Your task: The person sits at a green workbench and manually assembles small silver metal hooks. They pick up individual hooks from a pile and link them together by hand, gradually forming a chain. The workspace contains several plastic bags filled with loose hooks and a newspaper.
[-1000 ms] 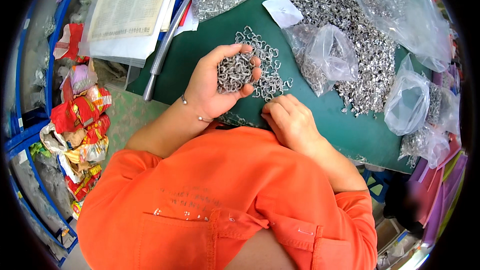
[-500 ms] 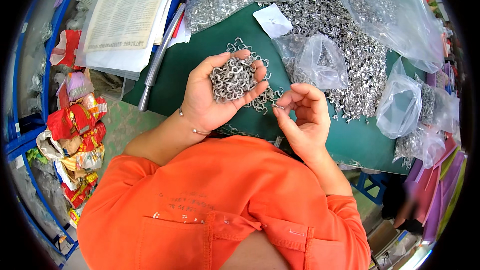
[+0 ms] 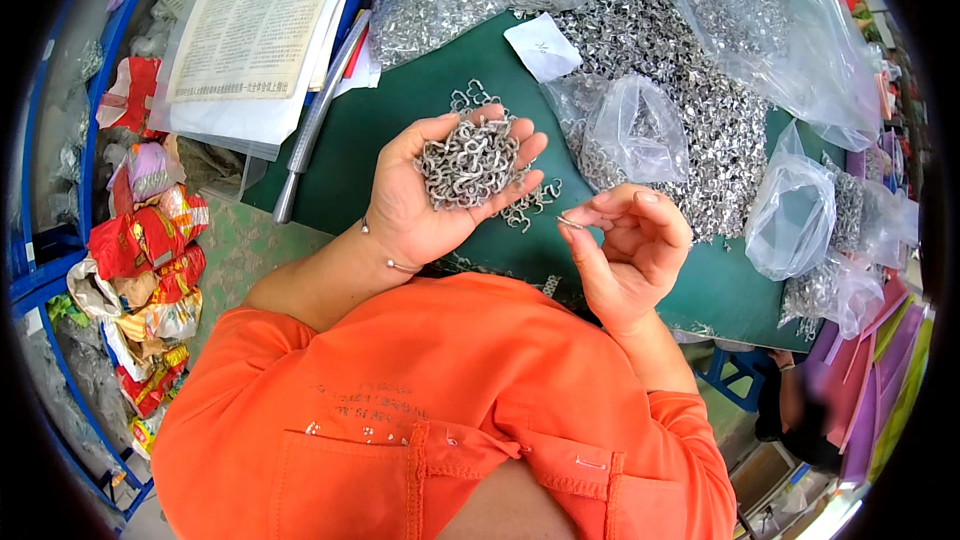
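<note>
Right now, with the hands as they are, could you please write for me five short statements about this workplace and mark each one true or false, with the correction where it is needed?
1. The left hand holds a heap of curved metal pieces. True.
2. The right hand is closed in an empty fist. False: its thumb and fingers pinch a single small piece.
3. A white paper slip lies beside the big metal pile. True.
4. The tabletop is bright yellow. False: the tabletop is dark green.
5. The long silvery rod lies to the right of both hands. False: it lies to their left.
</note>
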Motion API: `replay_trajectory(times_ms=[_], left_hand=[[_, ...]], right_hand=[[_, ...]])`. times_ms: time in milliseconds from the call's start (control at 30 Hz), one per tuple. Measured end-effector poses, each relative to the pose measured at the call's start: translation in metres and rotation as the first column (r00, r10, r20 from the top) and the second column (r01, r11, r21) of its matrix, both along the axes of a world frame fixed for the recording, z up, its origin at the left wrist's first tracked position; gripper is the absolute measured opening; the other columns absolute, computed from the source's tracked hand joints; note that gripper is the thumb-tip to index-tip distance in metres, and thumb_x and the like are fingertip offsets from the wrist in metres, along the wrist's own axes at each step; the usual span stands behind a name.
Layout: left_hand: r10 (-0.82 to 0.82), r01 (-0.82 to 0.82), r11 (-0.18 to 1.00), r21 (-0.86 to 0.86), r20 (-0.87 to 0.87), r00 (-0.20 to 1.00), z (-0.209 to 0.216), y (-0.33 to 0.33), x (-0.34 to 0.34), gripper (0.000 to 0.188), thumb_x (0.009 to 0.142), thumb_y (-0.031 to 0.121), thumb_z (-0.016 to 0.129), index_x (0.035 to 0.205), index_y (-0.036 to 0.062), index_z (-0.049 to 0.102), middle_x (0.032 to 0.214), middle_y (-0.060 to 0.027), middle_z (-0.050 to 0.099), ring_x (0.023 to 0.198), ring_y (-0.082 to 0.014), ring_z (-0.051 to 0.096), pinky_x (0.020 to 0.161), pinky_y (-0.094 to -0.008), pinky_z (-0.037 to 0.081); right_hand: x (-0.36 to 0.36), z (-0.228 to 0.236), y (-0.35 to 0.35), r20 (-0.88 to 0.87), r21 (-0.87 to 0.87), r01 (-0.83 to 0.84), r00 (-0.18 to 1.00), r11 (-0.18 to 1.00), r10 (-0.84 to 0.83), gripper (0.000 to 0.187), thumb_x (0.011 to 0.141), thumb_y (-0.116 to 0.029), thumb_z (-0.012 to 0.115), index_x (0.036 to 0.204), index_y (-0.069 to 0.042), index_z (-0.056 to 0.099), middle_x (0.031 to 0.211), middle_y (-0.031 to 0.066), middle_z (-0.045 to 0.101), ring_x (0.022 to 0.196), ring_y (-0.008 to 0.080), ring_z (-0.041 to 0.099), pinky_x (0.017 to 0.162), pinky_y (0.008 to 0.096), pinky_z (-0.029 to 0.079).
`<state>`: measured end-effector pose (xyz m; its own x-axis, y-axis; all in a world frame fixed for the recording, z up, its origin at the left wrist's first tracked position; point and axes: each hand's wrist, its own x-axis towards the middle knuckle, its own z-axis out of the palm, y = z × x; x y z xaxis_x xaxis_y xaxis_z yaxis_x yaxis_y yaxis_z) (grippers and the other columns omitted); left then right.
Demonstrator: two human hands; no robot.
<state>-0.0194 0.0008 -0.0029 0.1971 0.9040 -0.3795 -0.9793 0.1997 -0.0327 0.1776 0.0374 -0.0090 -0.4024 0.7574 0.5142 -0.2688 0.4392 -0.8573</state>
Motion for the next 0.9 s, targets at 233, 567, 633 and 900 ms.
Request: replay_trajectory(times_ms=[233, 567, 633, 900], left_hand=[[-0.002, 0.002, 1.0, -0.005, 0.011, 1.0, -0.006, -0.002, -0.002, 0.026, 0.09, 0.021, 0.049, 0.106, 0.0024, 0.056, 0.105, -0.0156, 0.06, 0.101, -0.0298, 0.058, 0.095, -0.0455, 0.045], [0.041, -0.042, 0.997, -0.061, -0.01, 0.999, 0.001, 0.0, 0.001, 0.022, 0.089, 0.022, 0.05, 0.101, 0.006, 0.059, 0.102, -0.014, 0.062, 0.098, -0.0293, 0.06, 0.098, -0.0494, 0.041], [0.063, -0.063, 0.997, -0.032, 0.002, 0.998, 0.003, -0.002, 0.0, 0.023, 0.089, 0.022, 0.049, 0.102, 0.006, 0.059, 0.104, -0.0147, 0.061, 0.101, -0.0299, 0.059, 0.1, -0.0503, 0.04], [0.134, -0.134, 0.991, 0.01, -0.013, 0.991, -0.002, -0.005, -0.007, 0.027, 0.09, 0.023, 0.045, 0.108, 0.005, 0.055, 0.114, -0.0167, 0.058, 0.118, -0.0329, 0.049, 0.105, -0.052, 0.033]], right_hand=[[-0.005, -0.001, 0.0, -0.034, 0.147, 0.069, 0.997, 0.987, -0.065, 0.059, 0.07, 0.02, 0.065, 0.12, -0.003, 0.044, 0.1, 0.016, 0.054, 0.081, 0.0237, 0.063, 0.07, 0.0297, 0.054], [-0.042, 0.066, 0.109, 0.046, 0.699, 0.298, 0.889, 0.65, -0.457, 0.021, 0.067, 0.013, 0.067, 0.083, 0.001, 0.063, 0.081, 0.0125, 0.065, 0.073, 0.0255, 0.064, 0.067, 0.0316, 0.052], [-0.059, 0.066, 0.14, 0.058, 0.712, 0.301, 0.875, 0.634, -0.48, 0.017, 0.071, 0.01, 0.065, 0.084, -0.001, 0.064, 0.083, 0.0117, 0.065, 0.075, 0.0268, 0.064, 0.068, 0.0311, 0.051], [-0.065, 0.069, 0.096, 0.523, 0.329, -0.091, 0.846, 0.94, -0.101, 0.011, 0.076, 0.001, 0.065, 0.087, 0.0, 0.064, 0.083, 0.0142, 0.062, 0.077, 0.0308, 0.061, 0.064, 0.0366, 0.05]])
